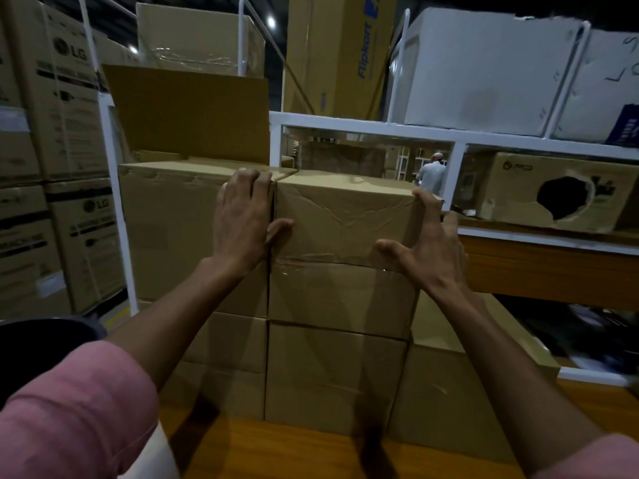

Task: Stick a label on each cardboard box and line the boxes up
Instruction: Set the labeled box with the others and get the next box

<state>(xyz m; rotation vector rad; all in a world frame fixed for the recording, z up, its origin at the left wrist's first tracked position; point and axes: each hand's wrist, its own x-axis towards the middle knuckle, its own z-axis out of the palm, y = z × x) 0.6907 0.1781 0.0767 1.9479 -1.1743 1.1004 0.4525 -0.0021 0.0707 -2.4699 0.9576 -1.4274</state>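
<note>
Your left hand (243,216) and right hand (427,243), fingers spread, clasp the top box (345,219) between them, flush beside its neighbour box (173,229).
</note>
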